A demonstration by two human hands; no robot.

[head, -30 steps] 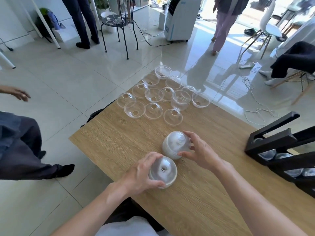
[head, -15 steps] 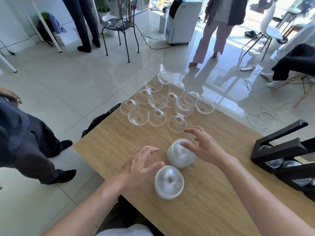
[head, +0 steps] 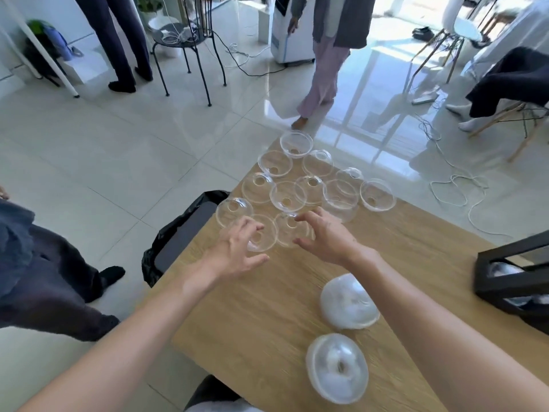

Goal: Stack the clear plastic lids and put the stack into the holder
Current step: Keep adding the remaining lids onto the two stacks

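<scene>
Both hands have let go of the two stacks and moved out to the loose lids at the far end of the worktop (head: 416,251).

- Near stack (head: 337,368) and second stack (head: 349,301): a second ago one was under each hand, now both sit free on the worktop, dome up, close together but apart, between the forearms. Neither is in the holder yet.
- Left hand (head: 237,251): fingers spread and slightly curled, holding nothing, over the nearest single lid (head: 263,233). Cannot tell if the fingertips touch it.
- Right hand (head: 323,236): fingers spread and half-curled, empty, just over the next lid (head: 292,231), thumb low near its rim. No grip closed.
- Loose lids (head: 297,185): about a dozen, same cluster at the far corner, some dome up, some rim up, several touching or overlapping. None look moved.
- Holder (head: 514,281): black frame at the right edge of the worktop, with some lids already inside; well apart from both stacks.

My read: the stacking step restarts, each hand picking a new single lid to add to a stack. Loading the holder is still ahead, with most lids unstacked.

Writing: no brand, label or text readable on the lids, holder or worktop. The white unit (head: 285,28) on the floor shows nothing legible either.
</scene>
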